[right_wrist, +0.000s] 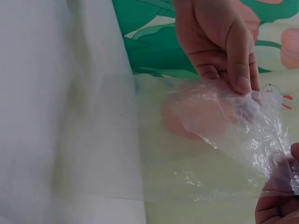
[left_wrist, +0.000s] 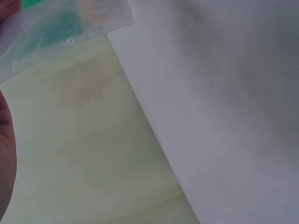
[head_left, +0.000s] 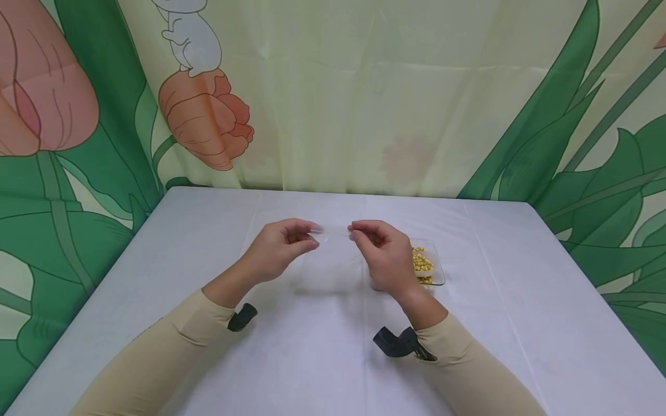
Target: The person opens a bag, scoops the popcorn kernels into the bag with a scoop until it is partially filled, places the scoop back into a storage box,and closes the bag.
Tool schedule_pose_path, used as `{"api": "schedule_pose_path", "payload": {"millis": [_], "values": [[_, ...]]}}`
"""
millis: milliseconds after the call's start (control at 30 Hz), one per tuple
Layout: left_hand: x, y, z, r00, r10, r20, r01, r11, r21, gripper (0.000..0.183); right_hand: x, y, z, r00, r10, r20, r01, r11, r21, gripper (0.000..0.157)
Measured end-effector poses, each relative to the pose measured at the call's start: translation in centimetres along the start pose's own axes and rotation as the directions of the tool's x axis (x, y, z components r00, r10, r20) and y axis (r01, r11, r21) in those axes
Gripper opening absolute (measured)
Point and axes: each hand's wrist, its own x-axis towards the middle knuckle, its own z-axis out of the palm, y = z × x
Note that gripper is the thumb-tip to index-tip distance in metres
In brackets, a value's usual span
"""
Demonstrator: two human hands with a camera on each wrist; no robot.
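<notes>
A clear, thin plastic bag point(right_wrist: 187, 140) is stretched between the two hands above the table. At its top edge, the left hand point(head_left: 278, 248) pinches the film between thumb and fingers. The right hand point(head_left: 387, 254) pinches another part of the same edge. Seen from the right wrist, the left hand point(right_wrist: 219, 42) is at the top and the right hand point(right_wrist: 275, 205) at the lower right. The bag point(left_wrist: 60, 32) crosses the upper left of the left wrist view, where the left hand point(left_wrist: 5, 149) shows only in part. The bag hangs flat; nothing is visible inside it.
Behind the right hand stands a clear square dish point(head_left: 441, 276) with small gold-coloured pieces point(head_left: 422, 263), partly hidden by that hand. A white cloth covers the table point(head_left: 291, 358). A printed curtain point(head_left: 333, 115) hangs along the far edge.
</notes>
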Motion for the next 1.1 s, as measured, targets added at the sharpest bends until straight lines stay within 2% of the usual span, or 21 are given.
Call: {"api": "schedule_pose_path", "payload": {"millis": [233,467,667,800,900,967,1100], "values": [[0.0,0.3,0.0,1.0,0.026,-0.014,-0.026,0.999,0.019,0.025,0.2,-0.3,-0.2,0.999,0.036,0.038,-0.035,0.999,-0.009,0.013],[0.0,0.5,0.1,0.997,0.035,-0.071,-0.033,0.999,0.037,0.025,0.1,-0.7,-0.2,0.994,0.088,0.057,-0.089,0.996,0.016,0.012],[-0.2,0.5,0.2,0.978,0.116,-0.176,-0.11,0.993,0.04,0.022,-0.1,-0.7,-0.1,0.999,0.054,0.004,-0.054,0.999,0.01,0.011],[-0.4,0.5,0.2,0.965,0.149,-0.214,-0.149,0.989,0.016,0.018,-0.1,-0.6,0.0,0.998,0.045,-0.042,-0.044,0.999,0.022,0.011],[-0.6,0.5,0.2,0.97,0.14,-0.198,-0.144,0.99,-0.006,0.017,0.0,-0.4,0.1,0.996,0.059,-0.064,-0.056,0.997,0.051,0.012],[-0.7,0.4,0.4,0.978,0.127,-0.165,-0.133,0.991,-0.028,0.017,-0.1,-0.5,0.2,0.995,0.074,-0.066,-0.069,0.995,0.072,0.012],[-1.0,0.5,1.1,0.991,0.099,-0.091,-0.104,0.993,-0.058,0.017,-0.4,-0.7,0.6,0.996,0.086,-0.03,-0.083,0.993,0.082,0.014]]}}
